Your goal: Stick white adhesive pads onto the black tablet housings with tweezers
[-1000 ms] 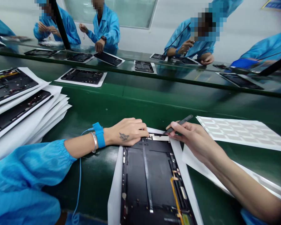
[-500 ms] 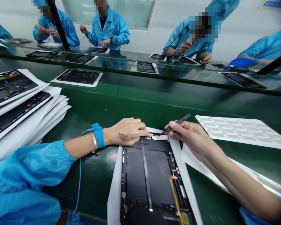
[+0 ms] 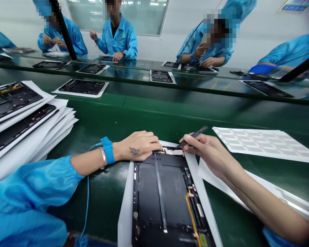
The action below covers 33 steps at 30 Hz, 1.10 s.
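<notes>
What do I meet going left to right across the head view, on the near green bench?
Stacked white sheets with black tablet housings, blue wrist strap, black tablet housing on white sheet, white gridded label sheet.

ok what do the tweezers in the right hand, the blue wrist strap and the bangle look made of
The tweezers look like black-coated metal, matte with a faint sheen along the edge, though hard plastic can't be ruled out. The wrist strap looks like woven fabric: flat, bright blue, no shine. The bangle looks like polished silver-coloured metal, with bright highlights.
</notes>
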Motion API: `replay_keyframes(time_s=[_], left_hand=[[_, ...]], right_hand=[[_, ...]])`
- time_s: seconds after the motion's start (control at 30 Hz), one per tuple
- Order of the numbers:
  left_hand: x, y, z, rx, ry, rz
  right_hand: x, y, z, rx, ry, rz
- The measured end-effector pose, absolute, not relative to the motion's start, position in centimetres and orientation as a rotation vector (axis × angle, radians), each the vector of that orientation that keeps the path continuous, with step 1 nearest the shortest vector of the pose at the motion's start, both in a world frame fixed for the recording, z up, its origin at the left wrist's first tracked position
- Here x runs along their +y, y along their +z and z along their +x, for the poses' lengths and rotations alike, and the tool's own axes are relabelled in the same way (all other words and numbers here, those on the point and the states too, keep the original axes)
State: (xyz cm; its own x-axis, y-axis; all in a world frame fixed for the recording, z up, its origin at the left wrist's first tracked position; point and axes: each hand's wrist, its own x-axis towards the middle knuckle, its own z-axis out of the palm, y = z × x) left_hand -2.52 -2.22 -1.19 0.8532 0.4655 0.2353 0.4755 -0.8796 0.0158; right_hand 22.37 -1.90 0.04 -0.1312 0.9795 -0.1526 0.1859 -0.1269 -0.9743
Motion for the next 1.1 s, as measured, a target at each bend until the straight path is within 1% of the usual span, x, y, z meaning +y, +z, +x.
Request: replay_keyframes(time_s=[0.3,0.4,0.53,0.73,0.97,1.1], left_hand=[[-2.3,-1.0,-2.4,-0.808,-0.347,-2.985],[-2.4,-0.9,-2.4,-0.808,-0.339,-2.988],[-2.5,-1.0,-2.4,-0.786,-0.367,-2.989],[-2.4,-1.2,-2.3,-0.776,-0.392,-2.984],[-2.5,-0.9,-2.3,-0.793,-0.368,-2.997],[-2.5,-1.0,-2.3,-0.789,-0.382,-2.994]], right_hand=[[-2.0,-0.1,22.3,-1.478,1.154,-1.44],[-2.4,-0.2,22.4,-1.526,0.996,-1.425],[-3.5,-0.1,21.8,-1.773,0.81,-1.299],[-4.2,0.1,20.8,-1.914,0.743,-1.191],[-4.6,-0.5,21.1,-2.027,0.624,-0.957],[-4.7,-0.6,21.1,-2.019,0.592,-1.032]])
